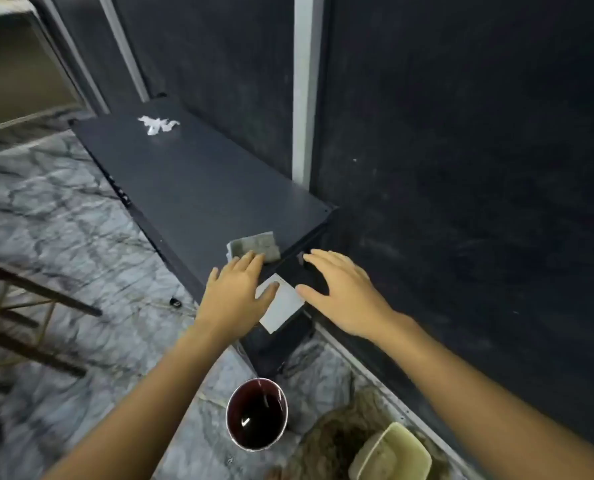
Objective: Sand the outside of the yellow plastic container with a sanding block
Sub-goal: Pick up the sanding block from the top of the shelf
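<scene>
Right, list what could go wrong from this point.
1. The open can of dark liquid stands on the floor right below the forearms; an elbow or foot could tip it.
2. The left hand may grab the white sheet instead of the grey sanding block beside it.
3. The yellow container lies low on a brown rag, awkward to steady while sanding.

Both hands over the dark shelf's near end — nothing gripped.
My left hand [235, 292] fingertips touch the grey sanding block [255, 245]; right hand [340, 292] spread beside white sheet [281, 304]; yellow container [392, 453] on floor.
</scene>
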